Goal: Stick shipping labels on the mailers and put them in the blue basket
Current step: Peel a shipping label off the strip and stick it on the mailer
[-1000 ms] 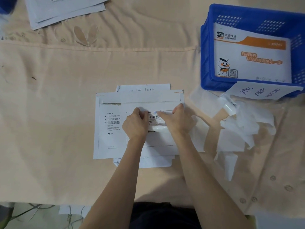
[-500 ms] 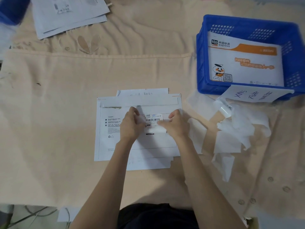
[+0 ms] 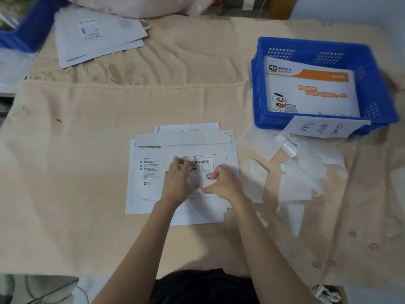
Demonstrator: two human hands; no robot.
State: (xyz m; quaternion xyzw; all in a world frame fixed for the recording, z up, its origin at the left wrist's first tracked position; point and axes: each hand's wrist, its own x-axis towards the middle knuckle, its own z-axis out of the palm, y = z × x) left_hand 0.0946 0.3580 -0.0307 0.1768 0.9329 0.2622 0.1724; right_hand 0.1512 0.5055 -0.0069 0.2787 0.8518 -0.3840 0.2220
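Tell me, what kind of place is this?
Probably a small home packing spot for parcels: a shipping label going onto a white mailer, a blue basket holding an express mailer, all on a peach cloth.

Peach-coloured cloth (image 3: 109, 150) spread over the work surface, rippled at the far side (leaf motif (image 3: 121, 72) stitched there). Pale blue wall (image 3: 350, 9) at far right. Cables (image 3: 50, 292) on the floor, lower left. Soft, even light.
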